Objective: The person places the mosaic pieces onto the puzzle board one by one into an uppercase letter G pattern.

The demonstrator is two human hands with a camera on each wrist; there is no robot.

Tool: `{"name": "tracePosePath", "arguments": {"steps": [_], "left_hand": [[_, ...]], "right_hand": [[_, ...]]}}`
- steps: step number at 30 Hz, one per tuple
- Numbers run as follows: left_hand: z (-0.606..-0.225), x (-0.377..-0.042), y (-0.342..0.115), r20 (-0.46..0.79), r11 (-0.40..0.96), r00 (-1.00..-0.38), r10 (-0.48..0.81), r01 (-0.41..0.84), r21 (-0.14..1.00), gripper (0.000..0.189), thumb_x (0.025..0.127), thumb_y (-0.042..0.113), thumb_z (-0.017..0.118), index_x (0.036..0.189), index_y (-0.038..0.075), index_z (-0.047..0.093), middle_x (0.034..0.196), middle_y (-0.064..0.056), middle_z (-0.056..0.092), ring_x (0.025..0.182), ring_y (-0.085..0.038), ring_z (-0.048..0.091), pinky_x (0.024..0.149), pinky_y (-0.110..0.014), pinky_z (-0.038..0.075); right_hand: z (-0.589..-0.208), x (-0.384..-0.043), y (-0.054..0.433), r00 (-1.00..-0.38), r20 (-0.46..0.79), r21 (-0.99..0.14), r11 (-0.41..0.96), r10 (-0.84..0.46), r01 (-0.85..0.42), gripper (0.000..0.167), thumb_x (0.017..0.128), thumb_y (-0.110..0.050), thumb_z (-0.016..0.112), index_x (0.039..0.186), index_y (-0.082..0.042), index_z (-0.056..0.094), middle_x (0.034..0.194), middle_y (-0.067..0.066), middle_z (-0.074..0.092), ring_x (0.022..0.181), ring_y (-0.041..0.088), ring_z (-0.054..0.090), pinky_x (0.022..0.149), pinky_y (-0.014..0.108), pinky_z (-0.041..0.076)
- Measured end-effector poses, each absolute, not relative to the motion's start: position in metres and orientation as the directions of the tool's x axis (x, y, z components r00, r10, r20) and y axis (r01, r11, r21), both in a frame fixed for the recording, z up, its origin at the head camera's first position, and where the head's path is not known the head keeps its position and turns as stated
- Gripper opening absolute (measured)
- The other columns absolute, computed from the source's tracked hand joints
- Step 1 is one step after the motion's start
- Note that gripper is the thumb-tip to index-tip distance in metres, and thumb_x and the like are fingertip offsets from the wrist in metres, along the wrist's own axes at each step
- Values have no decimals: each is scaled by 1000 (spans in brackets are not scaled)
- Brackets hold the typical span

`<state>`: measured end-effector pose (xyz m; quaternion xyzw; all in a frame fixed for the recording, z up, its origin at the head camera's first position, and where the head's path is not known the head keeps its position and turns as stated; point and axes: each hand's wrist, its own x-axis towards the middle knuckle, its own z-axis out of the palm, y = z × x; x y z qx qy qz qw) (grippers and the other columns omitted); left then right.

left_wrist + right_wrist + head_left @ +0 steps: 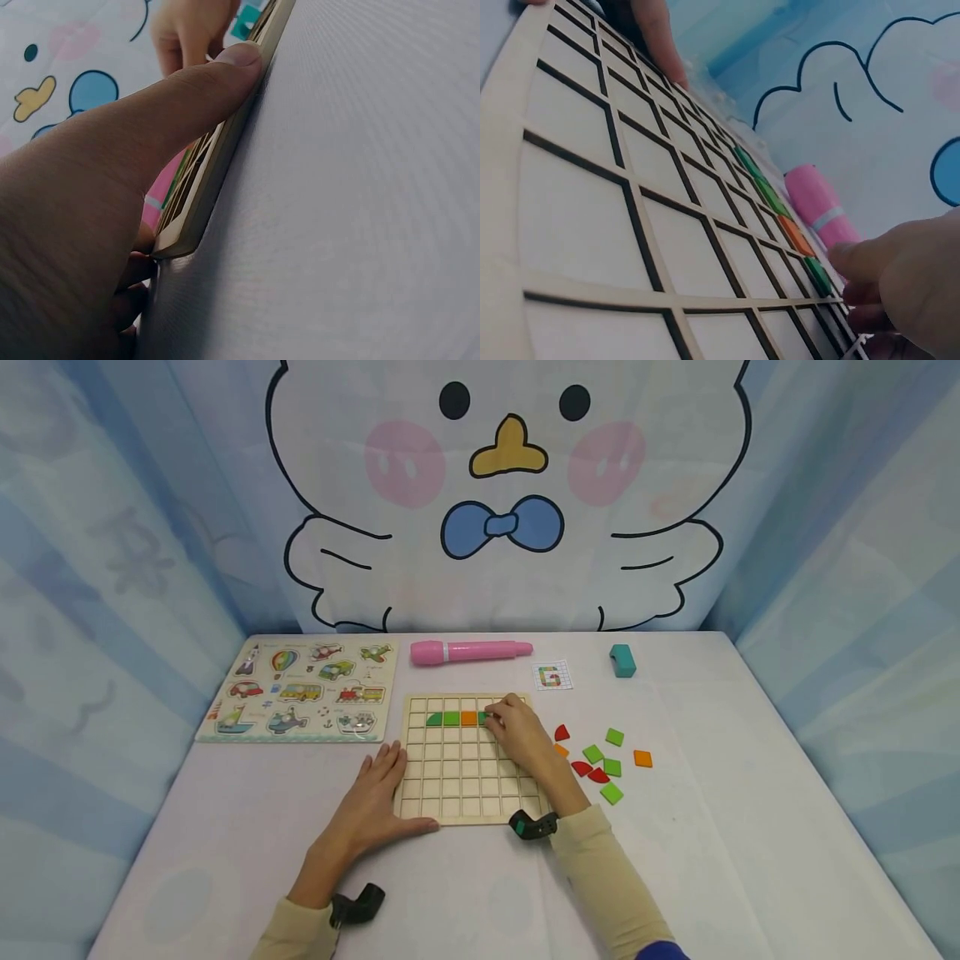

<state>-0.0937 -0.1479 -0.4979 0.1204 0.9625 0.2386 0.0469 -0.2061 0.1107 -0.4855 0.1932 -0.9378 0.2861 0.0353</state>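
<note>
A wooden grid board lies before me. My left hand rests against its left and front edges, fingers stretched out and thumb on the front rim. In the board's upper row sit a rounded dark green piece, a light green square and an orange square. At that row's right end, the bent fingertips of my right hand pinch a dark green piece, partly hidden in the head view. It looks level with its cell in the right wrist view.
Several loose green squares, red rounded pieces and orange pieces lie right of the board. Behind it are a pink marker, a small pattern card and a teal block. A picture puzzle lies back left.
</note>
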Motion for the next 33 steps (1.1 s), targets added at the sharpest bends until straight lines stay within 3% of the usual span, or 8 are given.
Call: {"name": "tracePosePath", "arguments": {"steps": [3, 15, 33], "left_hand": [[-498, -94, -148, -34, 857, -967, 253, 208, 472, 125, 69, 76, 74, 157, 1, 27, 167, -15, 21, 157, -33, 15, 128, -53, 14], [-497, -94, -148, -41, 860, -966, 254, 206, 467, 125, 69, 75, 75, 157, 0, 27, 167, -15, 21, 157, -34, 16, 128, -53, 15], [-498, -95, -149, -36, 854, -965, 260, 212, 474, 125, 69, 75, 75, 157, 1, 27, 167, -14, 20, 157, -33, 15, 129, -52, 14]], "right_hand": [[-481, -205, 112, -927, 183, -540, 754, -329, -374, 30, 100, -21, 63, 122, -3, 70, 107, 10, 62, 87, 18, 60, 77, 33, 56], [-458, -199, 115, -937, 188, -549, 760, -293, -348, 35, 99, -27, 65, 125, -3, 67, 115, 11, 63, 98, 23, 60, 85, 36, 56], [-438, -196, 137, -950, 212, -562, 767, -228, -310, 37, 96, -25, 67, 126, -4, 63, 118, 12, 62, 106, 28, 60, 93, 41, 56]]}}
